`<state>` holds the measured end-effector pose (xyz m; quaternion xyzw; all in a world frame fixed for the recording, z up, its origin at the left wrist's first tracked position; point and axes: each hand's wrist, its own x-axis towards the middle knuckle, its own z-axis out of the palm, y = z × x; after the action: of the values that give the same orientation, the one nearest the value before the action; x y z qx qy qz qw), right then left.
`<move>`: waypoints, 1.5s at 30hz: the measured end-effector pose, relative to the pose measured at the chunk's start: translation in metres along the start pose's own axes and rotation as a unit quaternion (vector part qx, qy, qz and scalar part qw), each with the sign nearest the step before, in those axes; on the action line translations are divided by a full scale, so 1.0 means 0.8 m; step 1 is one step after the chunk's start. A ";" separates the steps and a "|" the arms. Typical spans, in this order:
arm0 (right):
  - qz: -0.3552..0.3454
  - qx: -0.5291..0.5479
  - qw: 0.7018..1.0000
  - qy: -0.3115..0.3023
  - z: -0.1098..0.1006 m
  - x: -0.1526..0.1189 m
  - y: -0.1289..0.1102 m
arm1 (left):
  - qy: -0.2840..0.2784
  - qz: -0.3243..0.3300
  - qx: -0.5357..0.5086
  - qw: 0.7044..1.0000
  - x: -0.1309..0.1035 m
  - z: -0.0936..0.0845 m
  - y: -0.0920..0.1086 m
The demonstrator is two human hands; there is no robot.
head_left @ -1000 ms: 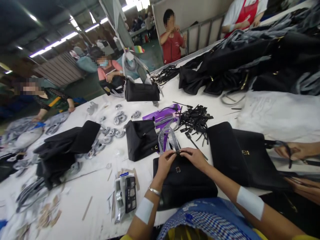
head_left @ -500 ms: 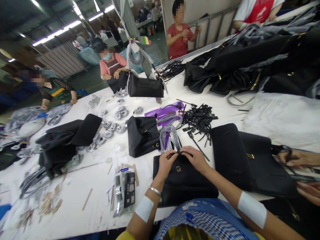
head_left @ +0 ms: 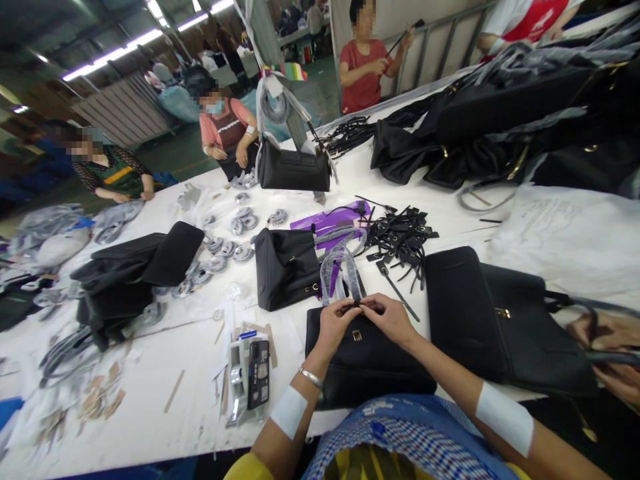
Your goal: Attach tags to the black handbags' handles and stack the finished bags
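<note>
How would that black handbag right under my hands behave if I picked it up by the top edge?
The black handbag lies flat with slightly bowed sides, so it would probably sag. It looks empty, likely light. Its plastic-wrapped handles might feel slippery.

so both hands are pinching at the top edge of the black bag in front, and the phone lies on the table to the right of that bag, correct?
Not quite. The head view shows the phone left of the black bag, not right. Both the left hand and right hand do pinch at its top edge.
</note>
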<state>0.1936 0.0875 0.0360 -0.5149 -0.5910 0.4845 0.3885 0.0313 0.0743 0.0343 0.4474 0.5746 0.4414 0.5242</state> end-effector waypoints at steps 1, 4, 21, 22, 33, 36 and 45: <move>0.009 0.015 1.000 -0.008 -0.001 0.001 0.000 | -0.006 -0.002 0.006 1.000 0.000 -0.001 0.000; 0.032 0.038 0.999 -0.018 -0.003 0.005 0.002 | -0.019 0.004 0.032 0.999 -0.001 -0.004 0.000; 0.041 -0.080 0.996 0.009 -0.004 0.000 0.017 | 0.086 0.192 0.222 0.952 -0.014 0.014 -0.008; 0.067 -0.036 0.997 -0.006 -0.006 0.002 0.024 | 0.083 0.200 0.222 0.951 -0.016 0.012 -0.008; 0.242 0.130 0.960 0.063 -0.024 0.011 0.054 | 0.005 0.265 0.302 0.916 -0.057 0.000 -0.025; 0.279 0.150 0.945 -0.081 -0.011 -0.017 0.041 | 0.007 0.263 0.297 0.918 -0.072 0.008 -0.032; 0.272 0.007 0.955 -0.121 0.000 -0.047 0.042 | 0.083 0.122 0.268 0.952 -0.089 -0.060 -0.056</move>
<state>0.2077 0.0503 0.0050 -0.5909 -0.4679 0.6346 0.1709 -0.0155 -0.0066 0.0087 0.5997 0.6544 0.3676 0.2776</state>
